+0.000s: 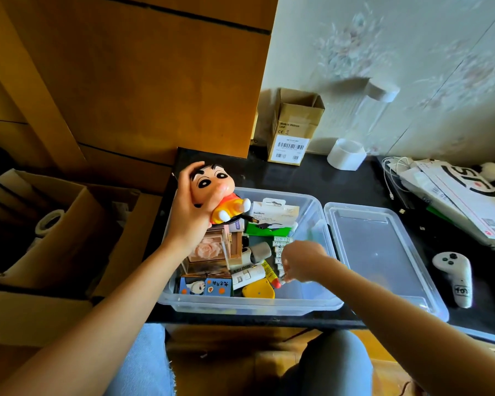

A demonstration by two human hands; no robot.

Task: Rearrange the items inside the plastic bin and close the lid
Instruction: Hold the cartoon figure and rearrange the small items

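Two hands: left hand grips glossy figurine; clear bin open.

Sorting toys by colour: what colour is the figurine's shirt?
Red, on the cartoon figurine the left hand holds; head view.

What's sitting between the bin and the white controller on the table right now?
In the head view, the clear lid lies flat between the plastic bin and the white controller, right beside the bin.
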